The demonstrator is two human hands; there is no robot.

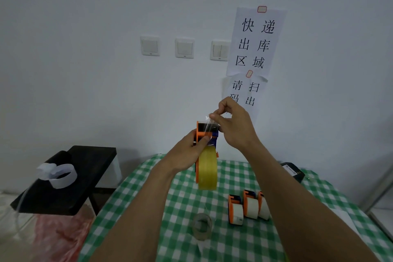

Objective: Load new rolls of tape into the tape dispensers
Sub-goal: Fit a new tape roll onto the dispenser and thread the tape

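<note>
Clear roll [202,226] on table [138,208]; left grip [189,151] clasps dispenser [200,132]; right grip [234,125] pinches tape end [208,123].

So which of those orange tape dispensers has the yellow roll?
The dispenser lifted in the left hand. Its roll is yellow; the three dispensers standing together on the checked cloth carry whitish rolls.

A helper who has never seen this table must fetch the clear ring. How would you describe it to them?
Start at the green checked tablecloth. On its near side, left of the three orange dispensers standing together, sits a clear ring. It alone is see-through and has no orange frame.
</note>
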